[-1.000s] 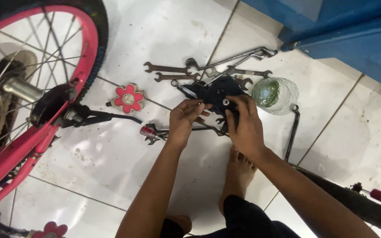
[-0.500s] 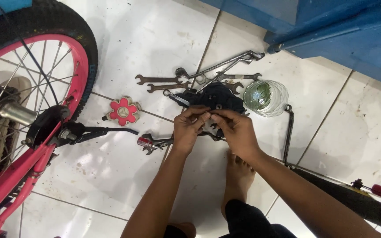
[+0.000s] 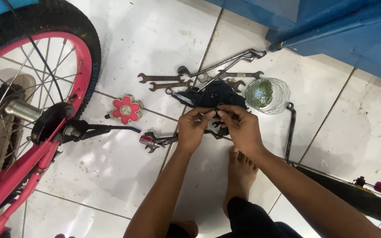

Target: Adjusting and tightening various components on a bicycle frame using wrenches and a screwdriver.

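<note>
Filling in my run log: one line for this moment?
left hand and right hand: fingertips pinching small dark part | below: black cloth | nearby: steel spanners, clear glass jar

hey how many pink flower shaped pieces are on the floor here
1. The pink flower-shaped piece lies on the white tile between the pink wheel and the wrenches. Others may sit outside the view.

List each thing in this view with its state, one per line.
Left hand: fingertips pinching a small part, too small to tell.
Right hand: fingertips meeting the left's.
Dark cloth: crumpled on the tiles.
Wrenches: lying flat, loose.
Glass jar: on the floor, green inside.
Flower piece: flat on the floor.
Pink bicycle wheel: upright, kickstand out.
</note>
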